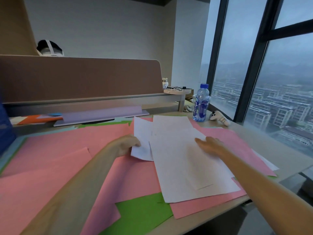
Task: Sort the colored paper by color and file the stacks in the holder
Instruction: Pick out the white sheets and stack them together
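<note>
1. Here, the left hand (126,145) pinches the near corner of a loose white sheet (141,131), touching the left side of the white stack (183,163) toward the desk's (254,133) right edge.
2. The right hand (210,144) lies spread flat on that stack.
3. The sheet's long axis runs toward the far edge, roughly parallel to the stack, so a short rightward slide would likely join them.
</note>
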